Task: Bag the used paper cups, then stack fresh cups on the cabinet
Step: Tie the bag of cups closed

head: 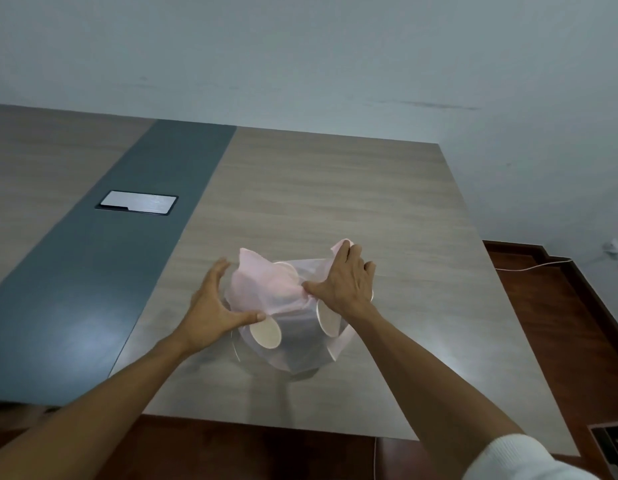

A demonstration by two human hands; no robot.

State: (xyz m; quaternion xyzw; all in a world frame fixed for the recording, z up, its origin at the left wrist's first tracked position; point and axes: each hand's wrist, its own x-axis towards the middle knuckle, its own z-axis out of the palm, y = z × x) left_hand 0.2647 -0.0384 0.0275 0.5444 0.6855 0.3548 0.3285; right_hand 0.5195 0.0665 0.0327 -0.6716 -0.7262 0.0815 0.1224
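A thin, see-through pink plastic bag (266, 289) sits on the wooden table (335, 202) near its front edge. Inside it lie several white paper cups on their sides; one cup's round opening (265, 333) faces me, another cup (327, 317) shows at the right. My left hand (214, 306) pinches the bag's near left edge between thumb and fingers. My right hand (342, 282) presses on the bag's top right and grips a bunch of its plastic. No fresh cups or cabinet are in view.
A dark grey strip (110, 271) runs down the table's left part, with a silver cover plate (138, 203) set in it. Pale wall stands behind. Reddish wood floor (560, 323) lies right and in front, crossed by a thin white cable (529, 266).
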